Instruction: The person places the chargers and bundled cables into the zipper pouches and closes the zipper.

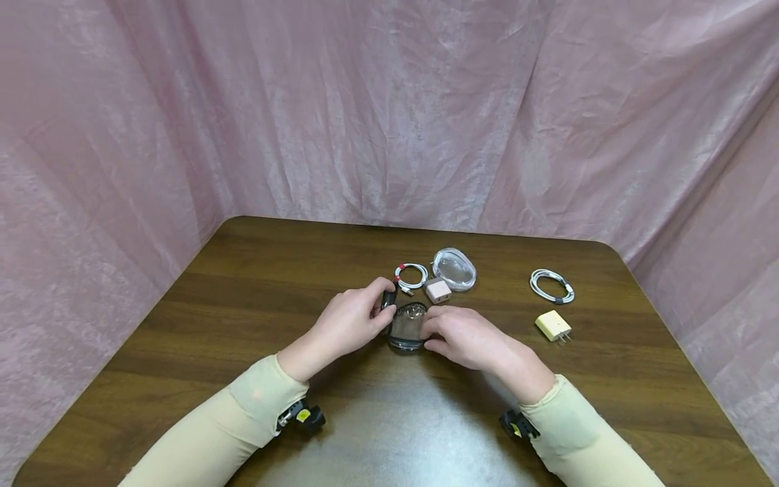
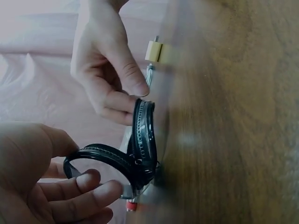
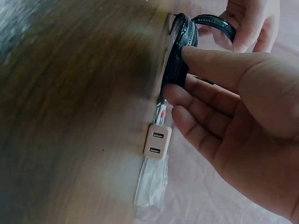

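Observation:
A small black-rimmed, see-through zip case (image 1: 406, 326) lies unzipped on the table between both hands, its lid (image 2: 105, 153) swung up on the left. My left hand (image 1: 355, 319) holds that lid by the edge between thumb and fingers. At the opposite side, my right hand (image 1: 465, 336) pinches the rim of the lower half (image 3: 181, 46), thumb on the zipper edge. Just behind the case lie a white cable coil with red ties (image 1: 412, 276) and a pale pink two-port USB charger (image 3: 156, 142).
A clear round case (image 1: 454, 269) lies behind the pink charger. Farther right are another white cable coil (image 1: 551, 286) with a dark tie and a yellow plug charger (image 1: 553, 326), prongs out. Pink curtains (image 1: 389, 115) hang around the wooden table (image 1: 292, 264).

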`<state>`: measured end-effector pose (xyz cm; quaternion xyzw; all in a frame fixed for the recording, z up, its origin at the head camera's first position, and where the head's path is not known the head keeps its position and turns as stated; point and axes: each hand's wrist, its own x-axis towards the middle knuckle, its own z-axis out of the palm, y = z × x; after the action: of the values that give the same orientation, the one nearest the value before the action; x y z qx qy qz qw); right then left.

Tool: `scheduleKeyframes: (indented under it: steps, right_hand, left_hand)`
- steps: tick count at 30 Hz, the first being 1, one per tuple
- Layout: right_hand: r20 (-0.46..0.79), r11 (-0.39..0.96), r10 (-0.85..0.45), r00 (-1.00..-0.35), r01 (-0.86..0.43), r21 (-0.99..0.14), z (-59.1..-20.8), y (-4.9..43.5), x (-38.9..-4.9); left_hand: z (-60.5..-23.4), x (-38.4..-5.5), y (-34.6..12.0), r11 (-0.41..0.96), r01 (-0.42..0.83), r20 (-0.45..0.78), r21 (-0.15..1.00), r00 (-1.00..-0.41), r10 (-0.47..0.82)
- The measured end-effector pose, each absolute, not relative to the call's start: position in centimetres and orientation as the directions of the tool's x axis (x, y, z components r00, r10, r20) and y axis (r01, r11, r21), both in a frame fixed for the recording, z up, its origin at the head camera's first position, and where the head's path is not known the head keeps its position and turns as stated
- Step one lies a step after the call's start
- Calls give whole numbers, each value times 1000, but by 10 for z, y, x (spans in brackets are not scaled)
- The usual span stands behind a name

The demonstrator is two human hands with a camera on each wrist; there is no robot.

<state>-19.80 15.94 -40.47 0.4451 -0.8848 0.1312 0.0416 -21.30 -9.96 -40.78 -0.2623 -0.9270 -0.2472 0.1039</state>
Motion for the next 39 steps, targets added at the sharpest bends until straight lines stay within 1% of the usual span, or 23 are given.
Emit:
scheduleKeyframes:
  steps: [7,12,15,18,24,29,34,36,39]
  right_hand:
    - [156,594,-766,-624,-779,-201,-406,164,-199]
    - [148,600,-763,-629,-775,-200,-405,165,-200]
    - [146,604,-760,-633,-772,-200,-405,165,-200]
    - [143,607,-757,-637,-767,-206,-405,166,-200]
    - [126,609,-757,-641,-763,-218,-403,168,-200]
    - [125,602,-763,-634,-768,-217,-402,170,-200]
    - [121,609,-758,-640,-763,-219,-401,171,-200]
    - [121,610,-758,-642,-762,-218,-401,171,-200]
    - [130,608,-759,-637,-767,-206,-401,171,-200]
  left_hand:
    - [-405,-215,-104,746,551,309,374,-832,461]
    - [-401,-216,-108,776,504,247,379,-864,440]
    - [-398,-217,-110,794,475,235,380,-879,414]
    - [-398,-221,-114,804,469,233,365,-882,409]
    - [-401,-225,-124,808,473,179,351,-881,438]
    - [-402,-226,-126,780,502,181,374,-864,470]
    - [-404,-229,-126,783,465,138,414,-882,450]
    - [-403,-230,-125,775,452,127,442,-887,445]
    - [-400,-229,-123,737,462,142,493,-879,456]
